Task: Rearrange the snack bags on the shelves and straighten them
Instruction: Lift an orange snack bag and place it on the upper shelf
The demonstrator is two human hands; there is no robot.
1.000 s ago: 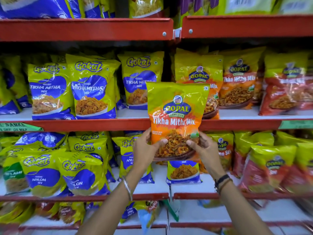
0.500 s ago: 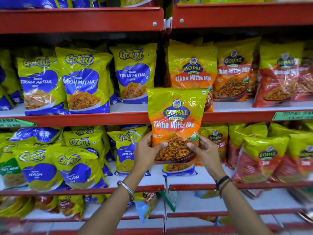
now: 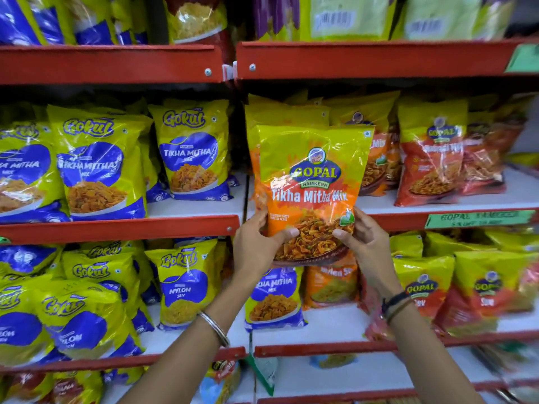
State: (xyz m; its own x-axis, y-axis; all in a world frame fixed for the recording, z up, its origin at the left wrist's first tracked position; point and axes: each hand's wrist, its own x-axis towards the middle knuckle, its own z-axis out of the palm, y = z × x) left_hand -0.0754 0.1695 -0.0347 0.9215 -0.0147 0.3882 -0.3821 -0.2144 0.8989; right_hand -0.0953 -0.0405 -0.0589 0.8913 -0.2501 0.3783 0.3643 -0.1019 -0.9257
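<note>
I hold an orange and yellow Gopal Tikha Mitha Mix bag (image 3: 313, 182) upright in front of the middle shelf (image 3: 455, 207). My left hand (image 3: 256, 246) grips its lower left corner and my right hand (image 3: 363, 243) grips its lower right corner, thumbs on the front. The bag's bottom hangs below the red shelf lip (image 3: 116, 228). Behind it stand more Gopal bags (image 3: 431, 153) of the same kind, partly hidden. Blue and yellow Gokul Tikha Mitha bags (image 3: 99, 167) fill the left side of that shelf.
A lone Gokul Tikha Mitha bag (image 3: 274, 298) stands on the lower shelf under my hands, beside Gopal Sev bags (image 3: 423, 290) and Gokul Nylon Sev bags (image 3: 180, 287). The red top shelf (image 3: 373, 58) carries more packets. A green price label (image 3: 478, 218) sits on the right lip.
Both hands have raised the Gopal bag and carried it rightward and closer to the middle shelf, in front of the other Gopal bags. The view has tilted upward.
</note>
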